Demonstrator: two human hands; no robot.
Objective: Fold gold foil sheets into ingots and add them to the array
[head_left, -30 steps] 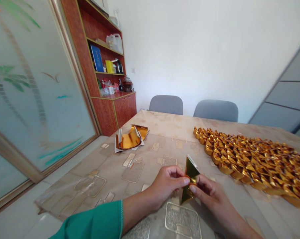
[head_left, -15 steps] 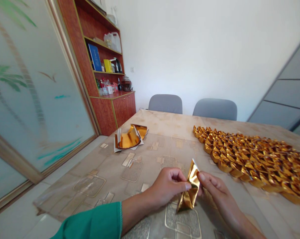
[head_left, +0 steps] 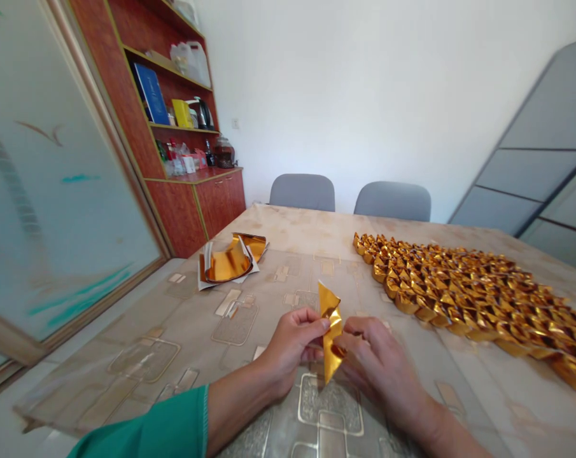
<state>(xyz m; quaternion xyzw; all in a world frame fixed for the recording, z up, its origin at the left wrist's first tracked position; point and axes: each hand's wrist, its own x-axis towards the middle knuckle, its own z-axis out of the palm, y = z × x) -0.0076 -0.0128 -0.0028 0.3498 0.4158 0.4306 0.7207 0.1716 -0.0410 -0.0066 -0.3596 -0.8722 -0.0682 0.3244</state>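
Note:
A piece of folded gold foil paper (head_left: 332, 335), pointed at top and bottom, is held up between my two hands over the table. My left hand (head_left: 292, 343) pinches its left side, thumb on the near face. On the other side, my right hand (head_left: 380, 359) is closed on its right edge with bent fingers, some of them hidden behind the paper. To the right spread many folded gold paper pieces (head_left: 440, 280), set close together in rows. A stack of curled gold foil sheets (head_left: 228, 264) with white backing lies at the left.
The table (head_left: 288, 222) has a patterned, clear-looking cover (head_left: 139, 394). Two grey chairs (head_left: 302, 192) stand behind it against the white wall. A red-brown cabinet (head_left: 192, 210) with bottles and a kettle is at the back left, beside a frosted glass door (head_left: 77, 210).
The gold paper has turned and now shows a narrower, pointed shape. My right hand has moved from its upper edge to grip its right side lower down. The view has swung right.

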